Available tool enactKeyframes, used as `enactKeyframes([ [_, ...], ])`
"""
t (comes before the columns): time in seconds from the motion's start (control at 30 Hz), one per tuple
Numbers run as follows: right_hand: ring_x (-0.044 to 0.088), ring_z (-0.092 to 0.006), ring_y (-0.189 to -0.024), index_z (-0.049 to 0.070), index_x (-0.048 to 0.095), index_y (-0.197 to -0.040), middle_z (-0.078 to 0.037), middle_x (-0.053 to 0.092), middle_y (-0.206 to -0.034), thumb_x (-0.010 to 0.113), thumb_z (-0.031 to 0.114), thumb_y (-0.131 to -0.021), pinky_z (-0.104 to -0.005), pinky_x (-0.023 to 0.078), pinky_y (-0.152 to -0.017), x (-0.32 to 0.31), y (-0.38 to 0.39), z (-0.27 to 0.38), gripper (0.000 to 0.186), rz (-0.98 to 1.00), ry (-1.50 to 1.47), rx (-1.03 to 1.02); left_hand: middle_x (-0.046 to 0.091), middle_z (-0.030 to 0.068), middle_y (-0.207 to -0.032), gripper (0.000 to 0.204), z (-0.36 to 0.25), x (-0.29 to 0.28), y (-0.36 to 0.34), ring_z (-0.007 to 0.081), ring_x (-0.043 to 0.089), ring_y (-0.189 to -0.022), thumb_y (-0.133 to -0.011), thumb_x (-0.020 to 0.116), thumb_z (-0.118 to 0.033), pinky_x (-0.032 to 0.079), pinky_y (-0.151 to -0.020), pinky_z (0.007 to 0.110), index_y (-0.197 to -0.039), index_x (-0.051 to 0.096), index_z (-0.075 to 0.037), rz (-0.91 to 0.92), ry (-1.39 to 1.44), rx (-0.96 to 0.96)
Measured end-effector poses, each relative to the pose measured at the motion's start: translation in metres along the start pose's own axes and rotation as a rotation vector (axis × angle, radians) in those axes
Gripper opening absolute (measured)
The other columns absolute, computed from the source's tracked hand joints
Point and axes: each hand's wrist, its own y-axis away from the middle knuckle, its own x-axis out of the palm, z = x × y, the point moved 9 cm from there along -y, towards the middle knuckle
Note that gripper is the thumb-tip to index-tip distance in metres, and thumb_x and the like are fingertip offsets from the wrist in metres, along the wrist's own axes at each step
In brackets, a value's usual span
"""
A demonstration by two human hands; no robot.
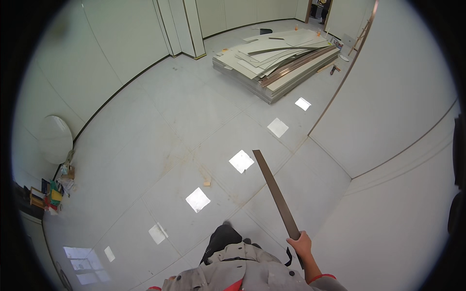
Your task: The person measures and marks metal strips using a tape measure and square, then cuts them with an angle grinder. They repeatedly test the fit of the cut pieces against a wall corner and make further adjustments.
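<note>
A long, flat dark-brown strip [273, 189] slants forward over the grey floor in front of me, its far end near a bright square [241, 161]. My right hand [302, 242] is closed around the strip toward its near end, at the lower right. My left hand is out of sight; only a sliver of that side's cuff shows at the lower edge beside my grey jacket.
Stacked boards [257, 68] lie at the back right beside a wall [374, 87]. A white oval panel [54, 138] leans on the left wall above assorted clutter [56, 196]. A small wood block [207, 183] lies midfloor. A person [324, 12] stands in the far doorway.
</note>
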Motion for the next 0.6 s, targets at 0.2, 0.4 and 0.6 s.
enactKeyframes([
  [0.2,0.068,-0.0403,-0.096,-0.005,0.061,-0.109,-0.024,0.070,-0.101,0.081,0.047,-0.067,-0.0468,0.053,-0.085,-0.046,-0.220,0.072,0.069,0.031,0.093,0.081,0.073,0.0103,-0.080,0.031,-0.253,-0.039,-0.121,0.0179,0.069,-0.067,-0.088,0.072,-0.030,0.056,-0.058,0.034,-0.096,0.074,0.000,0.129,0.065,0.118],
  [0.4,0.068,-0.0399,-0.098,-0.005,0.062,-0.109,-0.024,0.070,-0.102,0.081,0.049,-0.068,-0.0468,0.053,-0.085,-0.096,-0.342,0.109,0.070,0.025,0.009,0.211,0.072,0.0094,-0.080,0.031,-0.637,-0.221,-0.267,0.0181,0.069,-0.069,-0.089,0.071,-0.026,0.056,-0.058,0.033,-0.105,0.071,0.000,-0.094,0.153,0.477],
  [0.6,0.069,-0.0397,-0.099,-0.005,0.062,-0.111,-0.024,0.070,-0.102,0.082,0.050,-0.066,-0.0467,0.053,-0.086,-0.114,-0.488,0.118,0.074,0.015,-0.062,0.360,0.069,0.0062,-0.085,0.030,-1.117,-0.389,-0.243,0.0138,0.066,-0.075,-0.092,0.063,-0.022,0.052,-0.061,0.028,-0.112,0.068,0.001,-0.339,0.156,0.875],
])
